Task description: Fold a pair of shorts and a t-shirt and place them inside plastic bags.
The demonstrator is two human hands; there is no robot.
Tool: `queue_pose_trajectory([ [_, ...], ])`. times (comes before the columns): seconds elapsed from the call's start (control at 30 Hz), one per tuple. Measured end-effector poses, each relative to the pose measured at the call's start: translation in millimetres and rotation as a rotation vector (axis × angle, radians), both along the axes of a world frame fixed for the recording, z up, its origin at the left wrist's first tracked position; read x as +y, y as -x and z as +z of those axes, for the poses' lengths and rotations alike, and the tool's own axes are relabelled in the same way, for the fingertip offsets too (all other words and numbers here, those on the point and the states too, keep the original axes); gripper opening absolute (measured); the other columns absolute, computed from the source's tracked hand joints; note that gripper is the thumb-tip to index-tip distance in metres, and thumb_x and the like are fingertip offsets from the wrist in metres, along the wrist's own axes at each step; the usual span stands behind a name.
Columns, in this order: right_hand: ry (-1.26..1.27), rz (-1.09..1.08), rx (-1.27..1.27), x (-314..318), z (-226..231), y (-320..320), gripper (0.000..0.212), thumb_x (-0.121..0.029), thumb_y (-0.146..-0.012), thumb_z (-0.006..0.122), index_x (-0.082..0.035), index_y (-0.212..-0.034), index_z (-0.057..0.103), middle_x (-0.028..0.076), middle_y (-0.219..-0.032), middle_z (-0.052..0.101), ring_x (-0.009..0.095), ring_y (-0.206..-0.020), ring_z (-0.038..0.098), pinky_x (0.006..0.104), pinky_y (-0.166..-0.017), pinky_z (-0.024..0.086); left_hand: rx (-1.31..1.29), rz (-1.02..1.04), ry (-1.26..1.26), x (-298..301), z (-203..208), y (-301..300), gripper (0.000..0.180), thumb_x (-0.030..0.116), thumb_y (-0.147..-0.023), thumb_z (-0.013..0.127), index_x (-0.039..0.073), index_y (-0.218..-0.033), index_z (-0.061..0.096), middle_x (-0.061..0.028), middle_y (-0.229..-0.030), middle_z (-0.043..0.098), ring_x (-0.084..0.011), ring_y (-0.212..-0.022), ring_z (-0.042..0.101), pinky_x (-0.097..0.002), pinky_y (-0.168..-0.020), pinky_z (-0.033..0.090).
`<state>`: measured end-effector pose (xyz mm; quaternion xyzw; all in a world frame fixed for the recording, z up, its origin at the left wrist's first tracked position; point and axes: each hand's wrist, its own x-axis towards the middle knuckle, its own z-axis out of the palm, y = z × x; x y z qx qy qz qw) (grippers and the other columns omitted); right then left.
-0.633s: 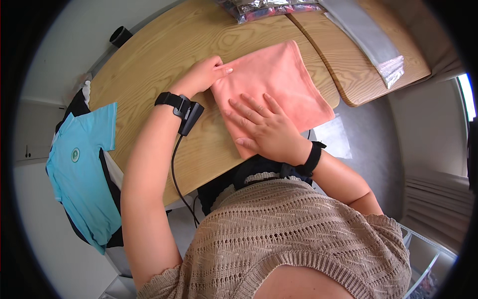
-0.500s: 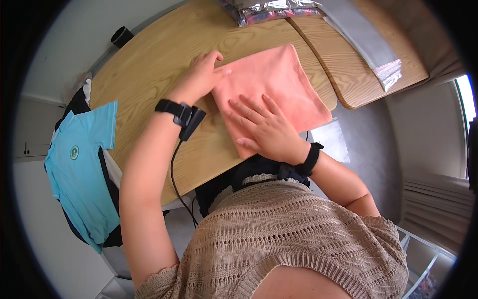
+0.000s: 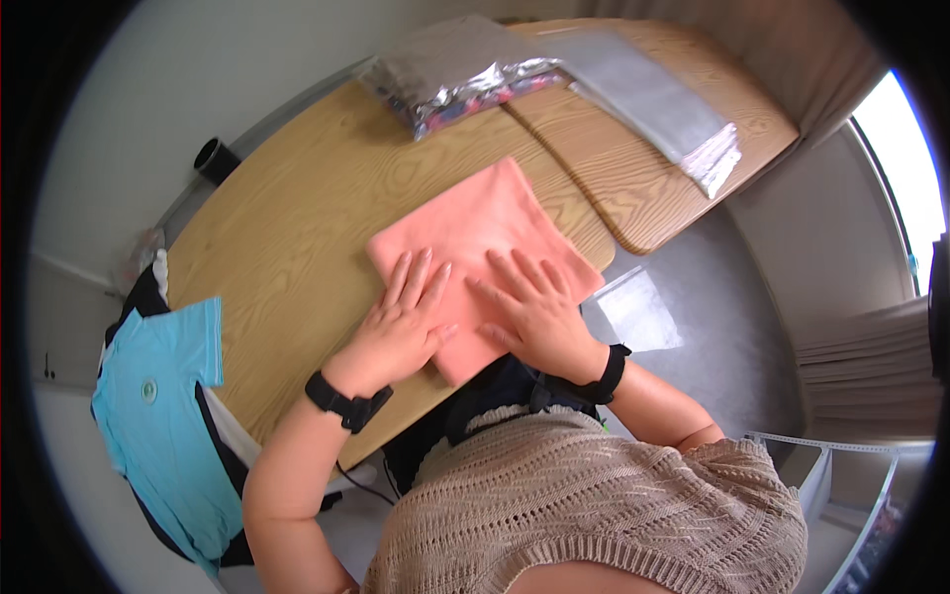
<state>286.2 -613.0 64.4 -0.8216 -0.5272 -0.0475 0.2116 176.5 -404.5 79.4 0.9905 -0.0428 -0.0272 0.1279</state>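
A folded salmon-pink cloth (image 3: 473,223) lies flat on the wooden table (image 3: 297,238) near its front edge. My left hand (image 3: 404,322) rests palm down on the cloth's near left part, fingers spread. My right hand (image 3: 529,309) lies flat beside it on the near right part, fingers apart too. Both wrists wear black bands. Neither hand grips anything.
A silver foil bag (image 3: 455,74) and a stack of clear plastic sleeves (image 3: 648,99) lie at the table's far side. A light blue shirt (image 3: 158,416) hangs over a chair at the left. A black cylinder (image 3: 213,158) stands at the table's far left edge.
My left hand has come back from the cloth's far left corner and now lies flat on the near part beside my right hand.
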Motion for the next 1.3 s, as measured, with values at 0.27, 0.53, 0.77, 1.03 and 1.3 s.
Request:
queue_pose_trajectory([
  [0.27, -0.158, -0.293, 0.126, -63.8, 59.6, -160.3, 0.037, -0.020, -0.083, 0.064, -0.003, -0.115, 0.059, 0.020, -0.113, 0.061, 0.036, -0.104, 0.057, 0.0392, -0.091, 0.046, 0.073, 0.060, -0.116, -7.4, 14.9, -10.2, 0.073, 0.033, -0.091, 0.052, 0.002, -0.146, 0.016, -0.0202, -0.153, 0.006, -0.0363, -0.142, 0.003, -0.0478, -0.112, 0.017],
  [0.53, 0.139, -0.803, -0.124, -93.3, 22.5, -306.0, 0.023, -0.015, -0.077, 0.057, -0.010, -0.096, 0.069, 0.012, -0.091, 0.068, 0.031, -0.090, 0.064, 0.0403, -0.078, 0.049, 0.194, 0.210, -0.103, 6.5, 10.7, -36.5, 0.075, 0.042, -0.093, 0.045, 0.006, -0.148, 0.009, -0.0178, -0.154, 0.002, -0.0341, -0.143, 0.000, -0.0493, -0.111, 0.016],
  [0.77, -0.073, -0.971, -0.130, -96.3, 12.9, -314.7, 0.015, -0.015, -0.078, 0.057, -0.011, -0.082, 0.071, 0.014, -0.085, 0.068, 0.032, -0.080, 0.064, 0.0404, -0.070, 0.052, 0.193, 0.216, -0.097, 3.0, 9.7, -36.1, 0.075, 0.041, -0.093, 0.045, 0.006, -0.148, 0.007, -0.0172, -0.154, 0.000, -0.0337, -0.143, -0.002, -0.0497, -0.111, 0.017],
  [1.03, -0.759, -0.656, 0.710, -111.5, 28.7, -331.3, 0.019, -0.023, -0.083, 0.066, -0.004, -0.084, 0.067, 0.002, -0.079, 0.066, 0.011, -0.069, 0.056, 0.0259, -0.060, 0.045, 0.184, 0.209, -0.026, 0.3, 17.3, -40.7, 0.072, 0.036, -0.094, 0.047, 0.003, -0.147, 0.010, -0.0210, -0.153, 0.001, -0.0372, -0.142, -0.001, -0.0438, -0.114, 0.010],
  [1.3, -0.855, -0.309, 0.719, -55.0, 82.3, -241.3, 0.023, -0.021, -0.089, 0.063, 0.002, -0.090, 0.061, 0.008, -0.100, 0.066, 0.011, -0.088, 0.056, 0.0241, -0.082, 0.044, 0.180, 0.185, 0.027, 17.3, 8.8, -36.9, 0.070, 0.035, -0.094, 0.048, 0.003, -0.146, 0.014, -0.0205, -0.153, 0.003, -0.0343, -0.142, 0.002, -0.0414, -0.114, 0.012],
])
